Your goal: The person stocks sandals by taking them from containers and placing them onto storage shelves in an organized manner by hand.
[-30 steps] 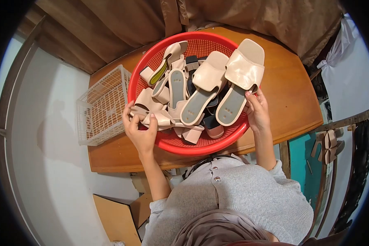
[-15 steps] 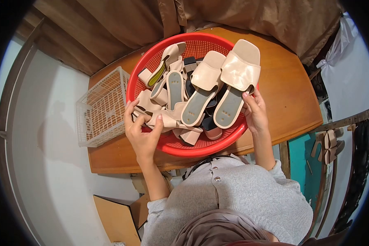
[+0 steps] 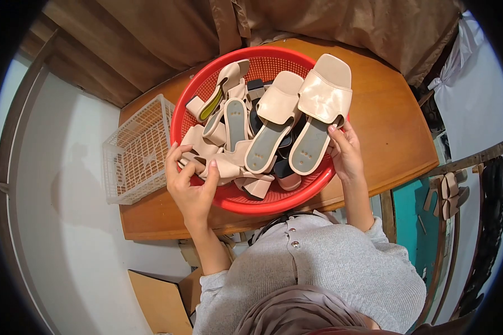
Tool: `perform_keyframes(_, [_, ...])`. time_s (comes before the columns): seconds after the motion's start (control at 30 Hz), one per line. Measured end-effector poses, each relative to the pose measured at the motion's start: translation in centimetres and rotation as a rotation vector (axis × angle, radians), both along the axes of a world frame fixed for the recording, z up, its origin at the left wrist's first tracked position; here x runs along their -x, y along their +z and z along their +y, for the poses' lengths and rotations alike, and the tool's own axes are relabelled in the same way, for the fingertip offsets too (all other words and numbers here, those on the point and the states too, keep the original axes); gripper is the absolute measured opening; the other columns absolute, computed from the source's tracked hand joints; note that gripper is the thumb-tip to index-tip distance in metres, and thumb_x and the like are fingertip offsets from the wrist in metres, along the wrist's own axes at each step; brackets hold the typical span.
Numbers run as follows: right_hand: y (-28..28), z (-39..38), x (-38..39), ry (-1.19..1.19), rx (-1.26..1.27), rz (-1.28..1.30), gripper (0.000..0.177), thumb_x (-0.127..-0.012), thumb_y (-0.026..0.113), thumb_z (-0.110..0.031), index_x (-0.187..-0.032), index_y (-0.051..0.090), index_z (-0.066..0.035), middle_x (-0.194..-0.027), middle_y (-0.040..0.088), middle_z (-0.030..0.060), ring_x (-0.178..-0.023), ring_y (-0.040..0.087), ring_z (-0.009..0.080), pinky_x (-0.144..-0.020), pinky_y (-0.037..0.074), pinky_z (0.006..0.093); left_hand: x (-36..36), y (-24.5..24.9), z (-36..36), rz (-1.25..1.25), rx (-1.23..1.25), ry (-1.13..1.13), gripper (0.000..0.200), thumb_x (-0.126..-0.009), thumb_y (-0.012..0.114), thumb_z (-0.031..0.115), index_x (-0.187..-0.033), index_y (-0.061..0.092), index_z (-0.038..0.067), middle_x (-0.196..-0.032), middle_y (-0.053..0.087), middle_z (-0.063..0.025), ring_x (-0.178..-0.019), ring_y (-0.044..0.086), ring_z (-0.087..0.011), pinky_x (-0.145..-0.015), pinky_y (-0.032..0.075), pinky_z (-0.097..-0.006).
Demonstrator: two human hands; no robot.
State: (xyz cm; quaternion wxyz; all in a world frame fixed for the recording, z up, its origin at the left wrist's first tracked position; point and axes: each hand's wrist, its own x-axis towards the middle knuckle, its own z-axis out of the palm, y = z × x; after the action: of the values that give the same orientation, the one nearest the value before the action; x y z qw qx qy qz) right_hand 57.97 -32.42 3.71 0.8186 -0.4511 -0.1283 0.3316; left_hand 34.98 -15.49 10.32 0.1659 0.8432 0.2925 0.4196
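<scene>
A round red plastic basket (image 3: 296, 196) holds several beige heeled slide sandals. My left hand (image 3: 191, 181) curls over the basket's left rim. Its thumb lies against a beige sandal strap (image 3: 229, 165) inside. At the right rim my right hand (image 3: 347, 152) is closed, its thumb on the inner side beside the edge of a sandal with a shiny strap (image 3: 325, 99). Another sandal (image 3: 275, 106) leans parallel to that one, grey insole facing up. Further left lie a sandal with a grey insole (image 3: 237, 124) and one tipped sideways, showing yellow-green underneath (image 3: 211, 105). Black heels show between them.
The basket stands on a wooden table (image 3: 388, 123). A white plastic crate (image 3: 134, 155) sits at its left, near the wall. Brown curtains (image 3: 346, 19) hang behind. More beige sandals (image 3: 448, 195) are on a rack at the right. A brown board (image 3: 159, 298) leans at lower left.
The basket, its sandals and both hands appear slightly further left, with a small shift of the view. Both hands keep the same hold.
</scene>
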Motion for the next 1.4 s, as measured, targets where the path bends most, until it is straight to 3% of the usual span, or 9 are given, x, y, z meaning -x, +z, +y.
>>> perform_keyframes(0.3, [0.3,0.0,0.1,-0.017,-0.003,-0.001,0.043,-0.087,0.058,-0.015,-0.123,0.037,-0.005,-0.110,0.057,0.0097,-0.096,0.061,0.0191,-0.080,0.052,0.0366,0.7,1.6,-2.2,-0.133,-0.062,0.004,0.023,-0.065,0.063,0.002,-0.054,0.043,0.002,-0.108,0.053,-0.0118,-0.120,0.042,-0.0395,-0.098,0.034,-0.0480])
perform_keyframes(0.5, [0.0,0.1,0.0,0.002,0.015,-0.008,0.040,-0.087,0.057,-0.015,-0.121,0.038,-0.005,-0.108,0.058,0.0098,-0.094,0.061,0.0187,-0.079,0.052,0.0360,0.5,5.9,-0.4,-0.828,-0.221,0.026,0.015,-0.069,0.049,0.007,-0.060,0.038,0.005,-0.130,0.042,-0.0153,-0.125,0.038,-0.0395,-0.102,0.029,-0.0501])
perform_keyframes(0.77, [0.1,-0.2,0.2,0.007,-0.007,-0.032,0.039,-0.087,0.057,-0.015,-0.120,0.039,-0.005,-0.106,0.058,0.0091,-0.093,0.061,0.0186,-0.077,0.053,0.0354,-3.4,0.6,8.7,-0.935,0.352,-0.479,0.013,-0.075,0.045,0.007,-0.063,0.042,0.006,-0.138,0.036,-0.0175,-0.121,0.043,-0.0276,-0.101,0.035,-0.0429])
perform_keyframes(0.83, [0.0,-0.2,0.1,0.006,-0.012,-0.027,0.040,-0.087,0.058,-0.015,-0.120,0.038,-0.005,-0.106,0.058,0.0094,-0.093,0.061,0.0187,-0.078,0.053,0.0355,-4.8,0.1,10.2,-0.922,0.590,-0.678,0.012,-0.080,0.045,0.013,-0.071,0.048,0.006,-0.141,0.035,-0.0051,-0.122,0.042,-0.0270,-0.100,0.039,-0.0463])
perform_keyframes(1.07, [0.0,-0.1,0.3,-0.014,0.001,-0.054,0.044,-0.086,0.059,-0.015,-0.121,0.037,-0.005,-0.106,0.057,0.0079,-0.094,0.059,0.0148,-0.075,0.052,0.0309,-9.9,-0.8,13.5,-1.023,0.898,-0.802,0.019,-0.074,0.044,0.008,-0.057,0.039,0.008,-0.136,0.040,-0.0071,-0.112,0.051,-0.0301,-0.093,0.047,-0.0470])
perform_keyframes(1.1, [-0.3,-0.1,0.2,-0.009,0.009,-0.068,0.044,-0.085,0.060,-0.015,-0.121,0.037,-0.005,-0.105,0.057,0.0067,-0.091,0.058,0.0129,-0.072,0.051,0.0284,-10.7,-0.4,12.9,-1.026,0.848,-0.722,0.011,-0.074,0.044,0.012,-0.073,0.054,0.006,-0.130,0.046,-0.0104,-0.110,0.053,-0.0312,-0.091,0.047,-0.0477])
perform_keyframes(1.13, [-0.6,-0.1,0.1,-0.002,0.016,-0.082,0.044,-0.085,0.060,-0.016,-0.121,0.037,-0.005,-0.103,0.057,0.0055,-0.088,0.058,0.0109,-0.069,0.050,0.0259,-11.2,-0.6,12.7,-1.029,0.849,-0.726,0.011,-0.074,0.044,0.012,-0.073,0.054,0.006,-0.130,0.046,-0.0104,-0.110,0.053,-0.0312,-0.091,0.047,-0.0477])
perform_keyframes(1.2, [-0.7,0.0,0.0,-0.005,0.011,-0.088,0.044,-0.085,0.060,-0.015,-0.122,0.037,-0.006,-0.101,0.057,0.0038,-0.084,0.056,0.0081,-0.065,0.048,0.0226,-12.2,-0.8,12.5,-1.023,1.073,-0.796,0.053,-0.077,0.045,0.022,-0.129,0.042,0.010,-0.124,0.048,-0.0155,-0.111,0.050,-0.0335,-0.092,0.044,-0.0477])
perform_keyframes(1.4, [0.1,0.2,0.7,-0.066,-0.018,-0.051,0.044,-0.086,0.058,-0.016,-0.123,0.037,-0.005,-0.105,0.057,0.0070,-0.092,0.059,0.0146,-0.075,0.052,0.0310,-14.9,-2.6,13.3,-1.018,1.147,-0.780,0.048,-0.073,0.042,0.017,-0.119,0.049,0.005,-0.115,0.053,-0.0172,-0.107,0.053,-0.0317,-0.091,0.046,-0.0430])
